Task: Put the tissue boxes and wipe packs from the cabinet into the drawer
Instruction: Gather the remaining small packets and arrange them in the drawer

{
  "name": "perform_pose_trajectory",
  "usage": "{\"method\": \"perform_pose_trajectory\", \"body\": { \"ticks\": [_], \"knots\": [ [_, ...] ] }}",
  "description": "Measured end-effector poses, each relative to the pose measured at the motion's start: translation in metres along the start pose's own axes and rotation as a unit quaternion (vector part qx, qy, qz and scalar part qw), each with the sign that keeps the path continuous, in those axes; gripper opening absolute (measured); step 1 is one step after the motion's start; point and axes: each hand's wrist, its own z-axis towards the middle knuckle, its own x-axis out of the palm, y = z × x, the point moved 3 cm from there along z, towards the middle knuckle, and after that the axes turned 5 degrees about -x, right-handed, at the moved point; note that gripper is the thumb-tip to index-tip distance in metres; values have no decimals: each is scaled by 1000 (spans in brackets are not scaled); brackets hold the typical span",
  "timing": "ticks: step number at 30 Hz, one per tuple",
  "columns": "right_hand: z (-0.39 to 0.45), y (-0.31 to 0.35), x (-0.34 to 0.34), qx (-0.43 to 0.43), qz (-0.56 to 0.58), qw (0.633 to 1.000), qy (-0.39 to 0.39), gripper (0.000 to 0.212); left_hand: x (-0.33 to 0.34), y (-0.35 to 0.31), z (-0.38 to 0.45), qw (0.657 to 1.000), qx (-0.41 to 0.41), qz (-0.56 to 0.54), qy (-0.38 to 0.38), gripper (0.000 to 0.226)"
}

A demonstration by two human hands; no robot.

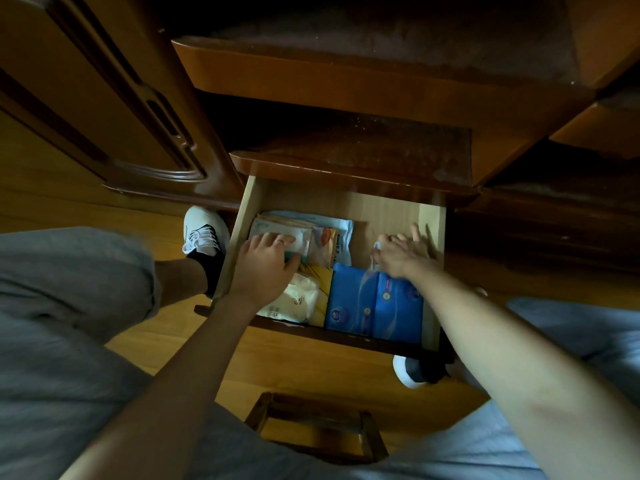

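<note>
- Dim wooden cabinetry (346, 74) fills the upper part of the head view, with a carved cabinet door (114, 109) standing at the left and a warm wooden floor (311, 368) below.
- One pale-sided drawer (239, 233) is pulled out beneath a dark, dusty shelf (363, 147), and a person crouches over it in grey trousers (69, 289).
- A white sneaker (204, 230) shows just left of the drawer, and the toe of a second shoe (408, 372) shows under its front right corner.
- Inside the drawer, flat wipe packs (301, 233) lie stacked at the rear left, partly over a white and blue pack (343, 244).
- A cream soft pack (294, 303) sits at the front left, beside a yellow pack (320, 282).
- Two blue tissue packs (374, 303) fill the front right, side by side.
- The left hand (266, 261), a ring on one finger, rests flat with fingers spread on the rear-left stack, pressing rather than gripping.
- The right hand (401, 251) lies at the rear right, fingers extended toward the side wall, over the far edge of the blue packs; whether it pinches the thin wrapper beneath it cannot be told.
- A small wooden stool (315, 427) stands on the floor between the person's knees.
</note>
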Motion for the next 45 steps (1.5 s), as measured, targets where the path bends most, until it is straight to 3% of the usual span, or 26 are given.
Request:
{"method": "perform_pose_trajectory", "body": {
  "ticks": [4, 7, 11, 15, 16, 18, 20, 21, 23, 25, 27, 28, 30, 32, 34, 37, 40, 42, 45],
  "knots": [
    [0, 1, 3, 13, 29, 999, -28, 55, -14, 20, -2, 996, -72, 14, 50, 50],
    [-5, 3, -2, 26, 69, 991, -109, 67, -11, 35, -8, 982, -132, 25, 136, 57],
    [-15, 16, -14, -5, 93, 979, -182, 69, -12, 43, -11, 953, -114, 53, 276, 73],
    [-43, 52, -39, -114, 175, 941, -268, 54, -20, 45, -8, 967, -85, 66, 231, 60],
    [-51, 62, -44, -146, 222, 928, -261, 48, -21, 43, -9, 971, -89, 53, 213, 57],
    [-63, 83, -48, -193, 340, 909, -144, 46, -22, 37, -9, 976, -101, -5, 195, 57],
    [-73, 98, -47, -207, 427, 880, -16, 64, -24, 34, -7, 971, -116, -107, 179, 55],
    [-77, 101, -46, -205, 453, 868, 8, 74, -26, 33, -7, 965, -121, -159, 170, 55],
    [-82, 96, -43, -186, 522, 832, 6, 75, -32, 31, -6, 948, -132, -245, 155, 56],
    [-82, 84, -42, -142, 589, 795, -14, 57, -34, 27, -5, 921, -151, -332, 136, 46],
    [-84, 70, -45, -112, 623, 774, -29, 50, -34, 19, -4, 864, -200, -442, 138, 47],
    [-85, 64, -47, -101, 625, 773, -38, 50, -32, 14, -3, 835, -229, -476, 153, 54],
    [-92, 54, -54, -87, 614, 782, -55, 50, -26, 2, -4, 812, -253, -494, 182, 50],
    [-101, 38, -65, -83, 564, 819, -72, 51, -19, -12, -1, 819, -240, -490, 178, 34],
    [-111, 14, -76, -77, 485, 868, -81, 60, -11, -24, 8, 825, -246, -484, 156, 37],
    [-123, -33, -84, -25, 414, 904, -106, 59, -2, -44, 26, 827, -262, -484, 116, 40],
    [-132, -75, -65, 104, 382, 905, -158, 53, 10, -63, 45, 836, -287, -456, 107, 26],
    [-134, -88, -33, 168, 409, 885, -146, 60, 21, -71, 55, 860, -296, -398, 122, 31],
    [-127, -85, 7, 158, 442, 878, -96, 59, 39, -81, 76, 880, -290, -344, 153, 34]
  ]
}}
